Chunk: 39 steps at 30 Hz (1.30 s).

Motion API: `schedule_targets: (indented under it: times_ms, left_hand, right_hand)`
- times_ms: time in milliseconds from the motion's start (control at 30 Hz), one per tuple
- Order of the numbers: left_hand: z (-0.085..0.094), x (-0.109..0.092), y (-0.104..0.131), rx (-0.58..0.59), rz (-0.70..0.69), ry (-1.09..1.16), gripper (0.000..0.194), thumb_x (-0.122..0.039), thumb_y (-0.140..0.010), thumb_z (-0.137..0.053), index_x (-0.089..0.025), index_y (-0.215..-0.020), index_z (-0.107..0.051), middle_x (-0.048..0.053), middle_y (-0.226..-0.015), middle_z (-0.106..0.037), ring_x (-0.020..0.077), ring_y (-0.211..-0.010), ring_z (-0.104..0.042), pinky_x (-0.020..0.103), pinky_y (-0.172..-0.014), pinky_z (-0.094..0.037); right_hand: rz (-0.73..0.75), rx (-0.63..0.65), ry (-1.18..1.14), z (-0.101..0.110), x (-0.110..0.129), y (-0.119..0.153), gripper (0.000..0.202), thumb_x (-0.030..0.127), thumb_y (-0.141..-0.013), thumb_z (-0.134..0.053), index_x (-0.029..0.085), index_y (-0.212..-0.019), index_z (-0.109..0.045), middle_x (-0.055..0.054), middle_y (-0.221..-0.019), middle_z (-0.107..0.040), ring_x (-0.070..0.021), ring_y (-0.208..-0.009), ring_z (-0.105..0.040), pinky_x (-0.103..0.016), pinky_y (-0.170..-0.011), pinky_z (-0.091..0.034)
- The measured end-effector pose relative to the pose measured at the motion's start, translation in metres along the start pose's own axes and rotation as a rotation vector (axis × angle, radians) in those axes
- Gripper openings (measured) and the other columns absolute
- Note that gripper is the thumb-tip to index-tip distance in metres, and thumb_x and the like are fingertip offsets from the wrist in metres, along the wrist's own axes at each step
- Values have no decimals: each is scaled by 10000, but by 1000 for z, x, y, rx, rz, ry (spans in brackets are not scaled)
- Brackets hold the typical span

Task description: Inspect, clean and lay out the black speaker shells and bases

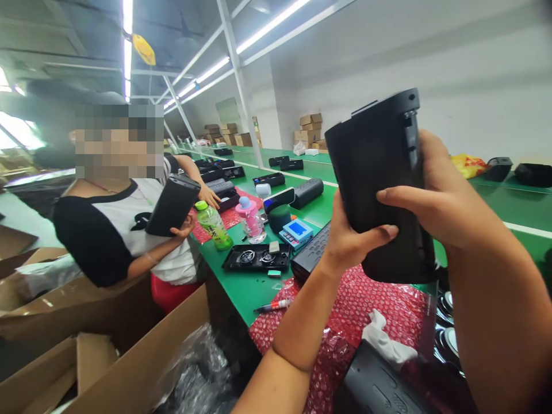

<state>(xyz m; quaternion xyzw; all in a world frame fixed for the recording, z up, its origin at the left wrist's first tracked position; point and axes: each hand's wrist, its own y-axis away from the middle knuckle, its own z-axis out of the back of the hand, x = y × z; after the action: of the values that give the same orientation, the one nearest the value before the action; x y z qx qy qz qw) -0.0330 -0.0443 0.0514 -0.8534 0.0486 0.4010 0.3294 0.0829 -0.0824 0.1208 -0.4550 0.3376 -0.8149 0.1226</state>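
Note:
A black plastic speaker housing [379, 167] is held up in front of me, tilted a little, above the bench. My left hand [351, 238] grips its lower left side, thumb lying across the face. Around its right edge is my right hand [431, 190], the thumb pressed on the same face and the other fingers mostly hidden behind. Below, red bubble wrap [388, 299] covers the bench, with a crumpled white cloth [386, 339] and another black housing [379, 382] at the near edge. Round silver-rimmed speaker drivers [448, 339] lie at the right, partly behind my forearm.
A co-worker [107, 230] at the left holds a similar black housing [175, 204]. On the green bench stand a green-capped bottle [213, 224], a pink bottle [250, 221], a blue device [296, 230] and a black panel [256, 259]. Cardboard boxes [142, 356] with plastic film are lower left.

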Motion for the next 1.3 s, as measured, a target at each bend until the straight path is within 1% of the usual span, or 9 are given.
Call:
schedule_targets:
  times_ms: [133,233,533,667,800,900,1000,1167,1300]
  left_hand:
    - [-1,-2,2,14,13,35,828,-327,-524,-947,-241,-1213,-497,24,-1102,-650,202,-991,-651,352,-895,-550]
    - [1,-2,2,19,12,33,808,-311,-547,-937,-238,-1219,-494,28,-1108,-646,201,-1004,-649,359,-916,-543]
    - [3,-1,1,4,19,-39,841,-380,-541,-939,-238,-1224,-469,52,-1153,-632,251,-1070,-640,403,-944,-533]
    - [1,-1,3,7,14,-27,876,-389,-552,-937,-235,-1258,-442,68,-1192,-620,267,-1115,-631,424,-980,-528]
    - [-1,0,4,-3,16,-42,937,-421,-554,-937,-251,-1305,-405,85,-1265,-603,295,-1201,-604,472,-1061,-490]
    - [-1,3,6,-8,30,-46,966,-408,-551,-939,-267,-1328,-383,88,-1257,-605,300,-1161,-624,487,-1018,-522]
    - [-2,3,6,2,34,-51,947,-384,-582,-923,-287,-1346,-371,78,-1240,-610,302,-1136,-637,508,-1002,-532]
    - [-5,0,5,10,42,-28,952,-376,-557,-934,-278,-1322,-374,79,-1216,-621,313,-1131,-646,503,-1008,-531]
    - [-6,0,5,-4,36,-53,965,-358,-571,-924,-276,-1346,-355,82,-1197,-625,312,-1084,-662,501,-980,-543]
  right_hand:
    - [-50,15,-158,0,3,-1,805,288,-605,-687,260,-1365,-420,-43,-1228,-588,-279,-1101,-607,-457,-928,-556]
    - [-49,21,-156,0,2,-2,806,291,-600,-696,257,-1359,-428,-46,-1227,-585,-274,-1089,-610,-446,-920,-556]
    - [-70,23,-174,1,-2,-4,837,297,-587,-704,255,-1371,-414,-46,-1265,-566,-280,-1150,-585,-485,-997,-536]
    - [-44,6,-150,1,-1,-2,840,296,-585,-736,264,-1368,-432,-44,-1291,-563,-291,-1190,-575,-517,-1047,-512]
    - [-39,-29,-127,-1,3,-1,824,383,-621,-817,276,-1349,-446,-52,-1327,-569,-296,-1195,-583,-524,-1045,-517]
    - [-50,-96,-22,-2,5,1,894,441,-589,-860,238,-1358,-452,-104,-1363,-546,-319,-1216,-566,-519,-1057,-496]
    - [-31,-140,53,-3,4,1,945,487,-539,-881,232,-1347,-462,-112,-1341,-544,-343,-1225,-544,-547,-1052,-476]
    - [-61,-183,62,-5,4,0,941,452,-515,-891,205,-1323,-476,-128,-1289,-544,-361,-1226,-518,-543,-997,-499]
    - [-83,-174,43,-5,5,-1,934,430,-522,-901,179,-1322,-491,-132,-1263,-566,-337,-1183,-551,-511,-978,-522]
